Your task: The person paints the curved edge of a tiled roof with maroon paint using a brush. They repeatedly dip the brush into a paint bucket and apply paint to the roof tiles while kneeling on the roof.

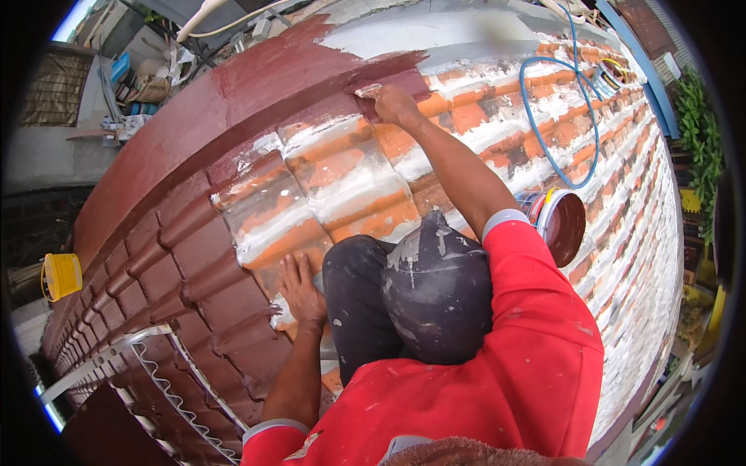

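My right hand [397, 105] grips a paintbrush [368, 91] at the ridge edge of a tiled roof; its bristles are hard to make out against wet dark red paint [411, 84]. Palm down and fingers spread, my left hand [302, 289] rests on bare orange tiles [344, 195] streaked with white. To its left, the roof tiles [233, 309] are coated dark red. Beside my right upper arm, a paint bucket [562, 224] leans on its side, with dark red paint inside. My bent knees, in paint-spattered dark trousers [437, 297], are between my arms.
A blue hose [527, 110] loops over the tiles at upper right, near another bucket [609, 78]. The red-painted ridge [175, 134] curves along the far side. A yellow bucket [62, 276] sits at far left. A metal frame [125, 343] lies at lower left.
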Demonstrator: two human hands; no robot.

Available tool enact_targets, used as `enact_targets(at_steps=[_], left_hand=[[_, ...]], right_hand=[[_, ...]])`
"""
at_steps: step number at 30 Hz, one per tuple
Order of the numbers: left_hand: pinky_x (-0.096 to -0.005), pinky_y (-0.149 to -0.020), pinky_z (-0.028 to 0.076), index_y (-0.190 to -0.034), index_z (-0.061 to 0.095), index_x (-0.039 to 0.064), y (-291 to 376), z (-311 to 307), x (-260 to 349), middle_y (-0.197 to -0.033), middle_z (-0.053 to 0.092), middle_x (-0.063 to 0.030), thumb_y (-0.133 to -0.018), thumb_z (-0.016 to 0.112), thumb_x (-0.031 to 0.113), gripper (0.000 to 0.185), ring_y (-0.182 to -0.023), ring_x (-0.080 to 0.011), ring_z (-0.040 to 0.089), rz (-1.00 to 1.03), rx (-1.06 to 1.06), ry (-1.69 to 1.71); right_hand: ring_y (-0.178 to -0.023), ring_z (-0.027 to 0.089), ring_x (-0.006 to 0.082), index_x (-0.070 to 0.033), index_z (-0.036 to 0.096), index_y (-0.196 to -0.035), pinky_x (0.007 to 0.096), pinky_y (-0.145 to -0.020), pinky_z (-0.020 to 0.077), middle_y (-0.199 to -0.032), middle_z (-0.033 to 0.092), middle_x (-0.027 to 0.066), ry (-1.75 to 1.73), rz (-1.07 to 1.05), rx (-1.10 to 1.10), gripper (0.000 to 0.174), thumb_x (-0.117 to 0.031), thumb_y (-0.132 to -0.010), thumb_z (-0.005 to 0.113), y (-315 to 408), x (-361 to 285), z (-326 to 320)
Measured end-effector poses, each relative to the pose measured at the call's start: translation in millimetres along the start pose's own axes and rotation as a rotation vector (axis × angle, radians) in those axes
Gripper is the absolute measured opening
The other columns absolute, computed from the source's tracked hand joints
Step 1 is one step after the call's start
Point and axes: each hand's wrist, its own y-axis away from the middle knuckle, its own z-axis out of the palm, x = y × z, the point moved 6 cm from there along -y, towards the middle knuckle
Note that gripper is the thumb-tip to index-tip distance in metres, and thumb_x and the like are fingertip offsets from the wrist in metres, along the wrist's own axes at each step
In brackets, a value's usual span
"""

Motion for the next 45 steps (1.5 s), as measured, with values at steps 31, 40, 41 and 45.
enact_targets(at_steps=[31, 40, 41, 45], left_hand=[[-0.0533, -0.128, 0.019, -0.164, 0.043, 0.014, -1, -1, 2, -0.17, 0.035, -0.0233, -0.096, 0.064, 0.059, 0.084, -0.161, -0.0406, 0.026, -0.013, -0.024, -0.028], [-0.0542, -0.127, 0.02, -0.162, 0.045, 0.012, 1, -2, 0, -0.17, 0.036, -0.0227, -0.096, 0.065, 0.056, 0.082, -0.16, -0.0402, 0.026, 0.025, 0.02, 0.011], [-0.0543, -0.127, 0.02, -0.162, 0.045, 0.011, 0, -2, 1, -0.17, 0.036, -0.0226, -0.096, 0.065, 0.055, 0.082, -0.16, -0.0402, 0.026, 0.029, 0.025, 0.007], [-0.0546, -0.127, 0.019, -0.163, 0.044, 0.012, 0, -4, 2, -0.171, 0.034, -0.0213, -0.095, 0.065, 0.056, 0.084, -0.161, -0.0398, 0.024, -0.001, 0.003, -0.019]], right_hand=[[-0.091, 0.074, 0.0371, 0.006, 0.076, -0.091, 0.0496, -0.08, 0.0553, -0.093, 0.076, 0.0222, -0.467, -0.197, -0.258, 0.033, -0.022, -0.096, 0.058, 6, -92, 69], [-0.059, 0.057, 0.0194, -0.001, 0.068, -0.087, 0.0386, -0.048, 0.0433, -0.08, 0.068, 0.0104, -0.803, 0.356, -0.11, 0.022, -0.017, -0.099, 0.058, -33, 74, -58], [-0.064, 0.068, 0.0277, 0.002, 0.073, -0.091, 0.0435, -0.053, 0.05, -0.088, 0.075, 0.0179, -0.712, 0.45, 0.008, 0.023, -0.014, -0.097, 0.057, -37, 102, -76], [-0.103, 0.074, 0.0428, 0.006, 0.076, -0.106, 0.0493, -0.088, 0.0578, -0.11, 0.076, 0.03, 0.066, 0.182, 0.199, 0.034, -0.016, -0.092, 0.054, -60, 121, -119]])
